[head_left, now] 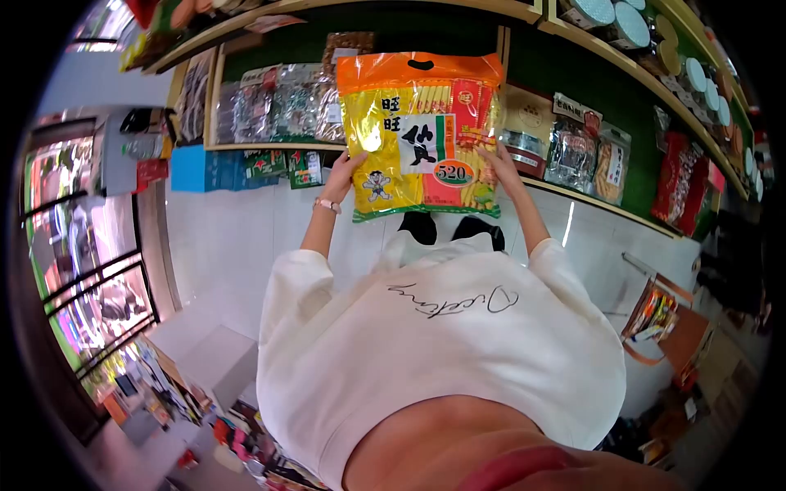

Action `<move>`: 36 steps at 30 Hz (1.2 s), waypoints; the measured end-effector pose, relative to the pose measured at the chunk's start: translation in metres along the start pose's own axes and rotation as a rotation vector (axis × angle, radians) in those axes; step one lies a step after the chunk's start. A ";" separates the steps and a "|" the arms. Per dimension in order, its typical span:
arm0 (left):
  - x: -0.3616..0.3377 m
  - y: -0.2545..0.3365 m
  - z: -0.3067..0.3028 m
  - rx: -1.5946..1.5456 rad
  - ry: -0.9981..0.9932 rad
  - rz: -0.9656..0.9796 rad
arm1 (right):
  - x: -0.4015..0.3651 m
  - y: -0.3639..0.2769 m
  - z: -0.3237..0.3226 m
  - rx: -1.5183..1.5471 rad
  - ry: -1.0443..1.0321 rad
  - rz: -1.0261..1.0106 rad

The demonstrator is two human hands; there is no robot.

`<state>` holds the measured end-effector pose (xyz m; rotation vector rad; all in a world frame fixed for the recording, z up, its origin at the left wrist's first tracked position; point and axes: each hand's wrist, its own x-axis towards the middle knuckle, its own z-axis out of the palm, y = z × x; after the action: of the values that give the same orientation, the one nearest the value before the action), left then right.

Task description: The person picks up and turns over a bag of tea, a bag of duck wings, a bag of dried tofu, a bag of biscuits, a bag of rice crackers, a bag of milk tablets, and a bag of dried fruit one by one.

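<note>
By the shop shelf (606, 209), a big snack bag (417, 139) is up in both hands.
Left hand (344, 173) and right hand (501, 162) clamp its sides with curled fingers; it sits on no shelf yet.

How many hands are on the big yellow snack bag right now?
2. The left hand grips the snack bag at its lower left edge; the right hand holds its lower right edge. No other hands show.
</note>
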<state>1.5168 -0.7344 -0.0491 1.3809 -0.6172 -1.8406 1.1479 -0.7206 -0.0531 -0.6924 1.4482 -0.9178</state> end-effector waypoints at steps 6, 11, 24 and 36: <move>0.122 0.006 -0.008 -0.085 -0.028 -0.061 | 0.069 0.011 0.006 0.275 -0.006 0.125; 0.198 0.022 -0.001 -0.030 -0.037 -0.101 | 0.138 0.005 -0.008 0.245 0.001 0.094; 0.173 -0.074 -0.019 1.649 0.200 0.492 | 0.096 0.083 0.011 -1.046 0.169 -0.316; 0.189 -0.062 0.002 1.325 0.388 0.245 | 0.124 0.131 0.022 -1.404 0.287 -0.309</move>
<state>1.4702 -0.8463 -0.2074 2.2096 -1.8431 -0.7899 1.1712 -0.7625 -0.2282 -1.8850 2.2088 -0.0531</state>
